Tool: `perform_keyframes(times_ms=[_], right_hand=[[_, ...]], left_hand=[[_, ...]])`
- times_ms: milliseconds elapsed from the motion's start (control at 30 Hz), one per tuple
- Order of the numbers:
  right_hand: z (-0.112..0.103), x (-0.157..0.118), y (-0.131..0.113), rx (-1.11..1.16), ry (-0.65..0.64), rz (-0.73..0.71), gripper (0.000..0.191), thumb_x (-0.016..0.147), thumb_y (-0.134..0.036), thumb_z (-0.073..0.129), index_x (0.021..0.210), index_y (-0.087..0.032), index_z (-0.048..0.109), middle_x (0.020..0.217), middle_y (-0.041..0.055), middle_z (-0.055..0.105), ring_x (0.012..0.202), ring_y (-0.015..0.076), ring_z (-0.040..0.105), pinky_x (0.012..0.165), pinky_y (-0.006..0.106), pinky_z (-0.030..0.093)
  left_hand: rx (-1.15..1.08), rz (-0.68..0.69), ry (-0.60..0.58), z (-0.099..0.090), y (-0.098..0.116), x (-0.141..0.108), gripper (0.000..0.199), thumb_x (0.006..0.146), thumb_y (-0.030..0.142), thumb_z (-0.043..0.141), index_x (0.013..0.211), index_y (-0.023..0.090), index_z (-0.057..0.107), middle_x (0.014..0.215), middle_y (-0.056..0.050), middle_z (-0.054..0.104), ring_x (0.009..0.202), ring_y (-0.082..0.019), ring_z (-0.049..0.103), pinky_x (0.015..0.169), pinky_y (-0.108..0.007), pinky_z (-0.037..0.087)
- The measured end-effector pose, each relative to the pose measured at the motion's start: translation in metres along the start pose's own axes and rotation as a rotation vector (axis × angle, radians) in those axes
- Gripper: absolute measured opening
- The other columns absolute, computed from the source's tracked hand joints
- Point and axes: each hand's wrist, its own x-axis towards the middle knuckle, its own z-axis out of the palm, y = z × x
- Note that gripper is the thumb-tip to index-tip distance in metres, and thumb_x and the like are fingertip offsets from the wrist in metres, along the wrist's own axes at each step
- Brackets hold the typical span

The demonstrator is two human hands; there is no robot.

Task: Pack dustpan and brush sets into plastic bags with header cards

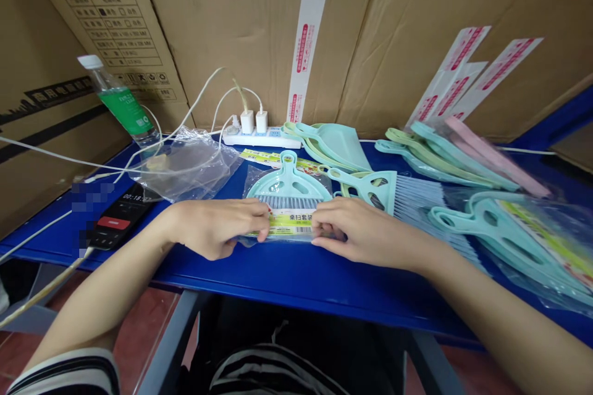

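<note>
In the middle of the blue table lies a mint-green dustpan and brush set (pixel 288 185) inside a clear plastic bag, its handle pointing away from me. A yellow-green printed card (pixel 291 218) shows at the bag's near end. My left hand (pixel 227 225) has its fingers curled closed on the bag's left near edge. At the right near edge, my right hand (pixel 359 231) pinches the bag with thumb and fingers. Just beyond the right hand are loose mint brushes (pixel 370 188) with grey bristles, partly covered by that hand.
A phone (pixel 121 219), crumpled plastic bag (pixel 185 163) and tilted water bottle (pixel 123 105) stand left among white cables. Behind are a power strip (pixel 264 137) and stacked dustpans (pixel 338 142). More dustpans (pixel 463 157) and another bagged set (pixel 523 241) lie right. Cardboard boxes (pixel 250 37) wall the back.
</note>
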Motion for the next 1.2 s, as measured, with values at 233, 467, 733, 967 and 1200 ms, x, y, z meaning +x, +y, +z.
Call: perform_keyframes(times_ms=[233,467,733,967,1200], right_hand=[[-0.002,-0.001,0.000,0.006,-0.044,-0.023,0.020,0.086,-0.015,0.053,0.066,-0.020,0.048,0.069,-0.0012,0.055,0.067,0.0145,0.050,0.069,0.030,0.036],[-0.004,-0.002,-0.004,-0.010,-0.042,-0.010,0.025,0.083,-0.010,0.047,0.063,-0.022,0.037,0.061,-0.0020,0.050,0.064,0.0152,0.047,0.068,0.031,0.036],[-0.002,-0.001,-0.002,-0.109,-0.053,0.034,0.021,0.090,-0.016,0.043,0.070,-0.021,0.047,0.067,0.0016,0.056,0.070,0.0186,0.053,0.068,0.032,0.036],[-0.001,-0.001,-0.003,-0.132,-0.028,0.070,0.015,0.094,-0.018,0.042,0.097,-0.019,0.057,0.082,0.0062,0.066,0.077,0.0216,0.061,0.069,0.032,0.040],[0.001,-0.002,-0.001,-0.074,0.028,0.038,0.026,0.091,-0.010,0.042,0.110,-0.020,0.056,0.105,0.0076,0.070,0.088,0.0223,0.064,0.074,0.034,0.043]], left_hand=[[-0.010,-0.043,0.079,0.000,-0.005,0.010,0.015,0.084,0.014,0.062,0.072,0.018,0.055,0.081,-0.001,0.060,0.077,-0.015,0.058,0.072,-0.025,0.043],[-0.022,-0.068,0.086,-0.005,-0.012,0.011,0.018,0.091,0.020,0.052,0.073,0.018,0.055,0.068,0.001,0.061,0.063,-0.013,0.056,0.061,-0.024,0.037],[0.022,-0.161,0.147,-0.001,-0.012,0.018,0.011,0.090,0.023,0.054,0.082,0.019,0.060,0.065,0.003,0.063,0.056,-0.012,0.055,0.057,-0.024,0.033],[0.015,-0.103,0.158,0.002,-0.014,0.020,0.017,0.092,0.020,0.048,0.079,0.019,0.058,0.068,0.002,0.061,0.059,-0.012,0.054,0.059,-0.023,0.035],[-0.004,-0.099,0.149,0.003,-0.013,0.021,0.011,0.087,0.014,0.047,0.080,0.018,0.052,0.070,0.002,0.058,0.057,-0.011,0.050,0.058,-0.024,0.035]])
